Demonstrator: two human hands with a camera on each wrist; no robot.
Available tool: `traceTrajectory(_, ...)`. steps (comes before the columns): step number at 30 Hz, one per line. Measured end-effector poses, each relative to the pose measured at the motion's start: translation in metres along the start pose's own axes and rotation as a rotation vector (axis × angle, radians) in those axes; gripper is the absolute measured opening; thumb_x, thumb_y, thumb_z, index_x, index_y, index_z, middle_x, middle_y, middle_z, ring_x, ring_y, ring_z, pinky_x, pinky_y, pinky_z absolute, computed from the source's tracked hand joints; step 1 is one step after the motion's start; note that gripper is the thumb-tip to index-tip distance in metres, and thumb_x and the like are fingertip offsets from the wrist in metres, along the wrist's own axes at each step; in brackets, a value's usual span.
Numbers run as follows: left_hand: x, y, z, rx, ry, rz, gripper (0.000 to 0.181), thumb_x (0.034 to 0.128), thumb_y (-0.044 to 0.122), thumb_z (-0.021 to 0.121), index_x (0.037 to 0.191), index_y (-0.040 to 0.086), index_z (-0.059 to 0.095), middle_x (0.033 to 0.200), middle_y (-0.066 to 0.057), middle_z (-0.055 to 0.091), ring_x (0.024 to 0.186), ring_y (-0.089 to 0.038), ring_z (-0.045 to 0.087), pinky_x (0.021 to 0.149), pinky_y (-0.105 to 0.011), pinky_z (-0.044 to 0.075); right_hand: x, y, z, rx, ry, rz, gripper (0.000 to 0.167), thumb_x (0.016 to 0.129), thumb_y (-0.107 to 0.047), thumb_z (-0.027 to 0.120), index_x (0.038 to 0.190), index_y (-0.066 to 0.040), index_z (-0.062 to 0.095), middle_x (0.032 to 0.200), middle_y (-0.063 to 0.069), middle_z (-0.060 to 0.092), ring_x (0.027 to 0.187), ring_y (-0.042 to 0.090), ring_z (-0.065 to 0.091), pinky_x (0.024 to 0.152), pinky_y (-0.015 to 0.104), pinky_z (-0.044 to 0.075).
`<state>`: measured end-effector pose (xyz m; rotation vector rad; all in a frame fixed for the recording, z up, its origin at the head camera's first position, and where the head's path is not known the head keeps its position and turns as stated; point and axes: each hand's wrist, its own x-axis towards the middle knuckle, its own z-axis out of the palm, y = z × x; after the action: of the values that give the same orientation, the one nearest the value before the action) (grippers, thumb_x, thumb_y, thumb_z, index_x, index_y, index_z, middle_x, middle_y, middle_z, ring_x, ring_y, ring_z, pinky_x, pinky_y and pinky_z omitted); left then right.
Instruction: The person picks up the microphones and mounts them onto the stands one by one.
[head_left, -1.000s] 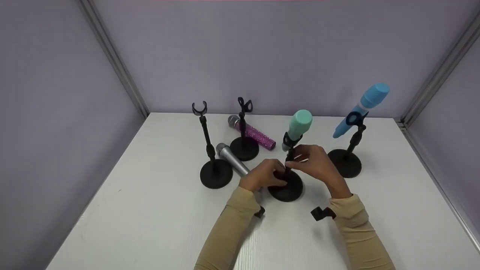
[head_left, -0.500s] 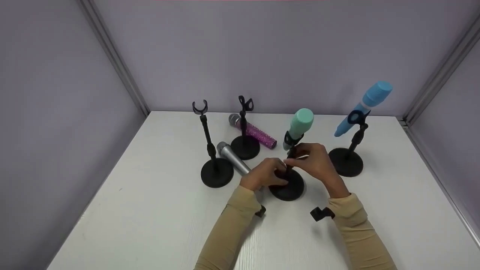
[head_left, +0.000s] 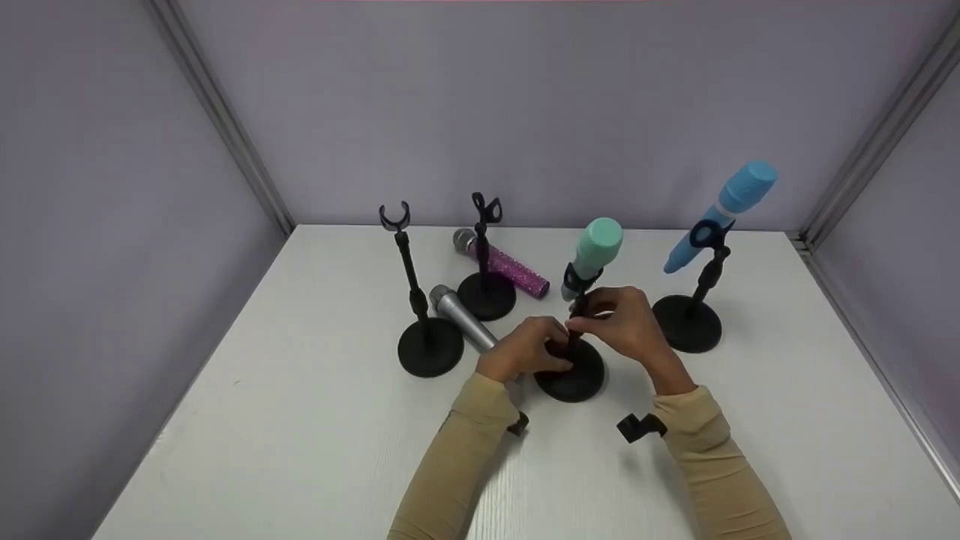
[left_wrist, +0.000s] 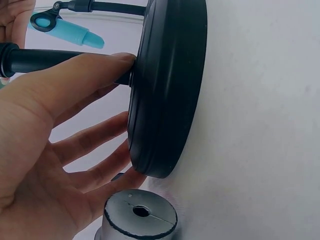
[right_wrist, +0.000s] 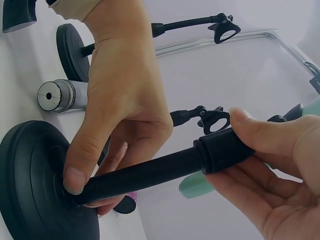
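Observation:
A black stand with a round base (head_left: 571,381) carries a mint-green microphone (head_left: 598,244) tilted in its clip. My left hand (head_left: 527,348) grips the bottom of the pole, its fingers resting on the base; the left wrist view shows the thumb (left_wrist: 95,70) along the pole where it meets the base (left_wrist: 167,90). Higher up, my right hand (head_left: 628,324) pinches the thick collar (right_wrist: 222,150) of the pole between thumb and fingers. A silver microphone (head_left: 466,321) lies left of the stand, its lower end partly hidden behind my left hand.
Two stands with bare clips (head_left: 430,348) (head_left: 487,296) stand at the left and back. Behind the second lies a glittery pink microphone (head_left: 517,271). At the right, another stand (head_left: 688,324) holds a blue microphone (head_left: 742,191). Walls enclose the back and sides.
The whole head view shifts slightly. Both hands keep their hold on the stand, with no clear movement of the objects on the table.

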<state>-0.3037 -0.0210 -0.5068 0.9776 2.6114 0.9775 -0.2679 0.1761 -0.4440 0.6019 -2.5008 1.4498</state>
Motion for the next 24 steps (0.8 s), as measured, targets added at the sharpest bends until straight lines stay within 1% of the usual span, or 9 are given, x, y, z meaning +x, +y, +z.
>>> traceTrajectory(7, 0.0000, -0.0004, 0.0008, 0.007, 0.000, -0.002, 0.026, 0.0851, 0.016, 0.085, 0.108, 0.004, 0.080, 0.118, -0.005, 0.072, 0.111, -0.014, 0.063, 0.099, -0.025, 0.052, 0.0003, -0.0013, -0.0001, 0.017, -0.006, -0.024, 0.012, 0.082, -0.007, 0.087, 0.090, -0.002, 0.080, 0.086, 0.014, 0.078, 0.080, 0.019, 0.077, 0.074, 0.020, 0.060)
traceTrajectory(10, -0.0002, 0.0007, 0.0000, 0.012, 0.004, 0.009, 0.023, 0.0847, 0.014, 0.085, 0.105, 0.004, 0.080, 0.115, -0.006, 0.072, 0.107, -0.014, 0.063, 0.097, -0.025, 0.052, 0.0004, -0.0013, -0.0003, 0.027, -0.010, -0.037, 0.011, 0.083, -0.006, 0.085, 0.091, -0.002, 0.079, 0.087, 0.015, 0.078, 0.080, 0.018, 0.076, 0.074, 0.021, 0.061)
traceTrajectory(11, -0.0003, 0.0011, -0.0004, 0.015, 0.005, 0.014, 0.022, 0.0847, 0.014, 0.085, 0.104, 0.003, 0.080, 0.114, -0.007, 0.072, 0.106, -0.013, 0.062, 0.096, -0.025, 0.052, 0.0006, -0.0015, -0.0005, 0.033, -0.014, -0.030, 0.011, 0.083, -0.006, 0.085, 0.091, -0.002, 0.080, 0.088, 0.015, 0.078, 0.081, 0.018, 0.077, 0.074, 0.021, 0.061)
traceTrajectory(14, -0.0004, 0.0024, -0.0015, 0.019, 0.002, 0.021, 0.021, 0.0849, 0.013, 0.085, 0.102, 0.003, 0.080, 0.111, -0.007, 0.073, 0.101, -0.011, 0.060, 0.092, -0.024, 0.051, 0.0010, -0.0002, -0.0012, 0.071, -0.042, -0.006, 0.011, 0.084, -0.005, 0.084, 0.093, -0.002, 0.080, 0.091, 0.016, 0.078, 0.086, 0.022, 0.077, 0.076, 0.022, 0.061)
traceTrajectory(18, -0.0007, 0.0034, -0.0019, 0.023, -0.001, 0.021, 0.019, 0.0842, 0.014, 0.086, 0.099, 0.004, 0.079, 0.103, -0.003, 0.072, 0.092, -0.005, 0.055, 0.084, -0.019, 0.048, 0.0010, 0.0021, -0.0025, 0.109, -0.095, 0.034, 0.013, 0.087, -0.004, 0.081, 0.100, -0.001, 0.079, 0.099, 0.018, 0.077, 0.096, 0.028, 0.077, 0.080, 0.024, 0.061)
traceTrajectory(21, -0.0005, 0.0038, -0.0018, 0.017, -0.001, 0.024, 0.016, 0.0837, 0.013, 0.086, 0.094, 0.004, 0.078, 0.093, -0.001, 0.069, 0.085, -0.004, 0.051, 0.078, -0.018, 0.046, 0.0011, 0.0033, -0.0035, 0.113, -0.137, 0.029, 0.015, 0.090, -0.004, 0.077, 0.105, 0.000, 0.078, 0.104, 0.019, 0.077, 0.100, 0.028, 0.076, 0.083, 0.024, 0.061)
traceTrajectory(24, -0.0008, 0.0043, -0.0020, 0.013, 0.003, 0.016, 0.014, 0.0840, 0.013, 0.086, 0.092, 0.004, 0.078, 0.093, 0.001, 0.068, 0.085, -0.004, 0.051, 0.078, -0.018, 0.046, 0.0020, 0.0035, -0.0045, 0.130, -0.157, 0.009, 0.016, 0.092, -0.006, 0.076, 0.107, 0.000, 0.076, 0.105, 0.019, 0.076, 0.101, 0.024, 0.075, 0.085, 0.023, 0.060)
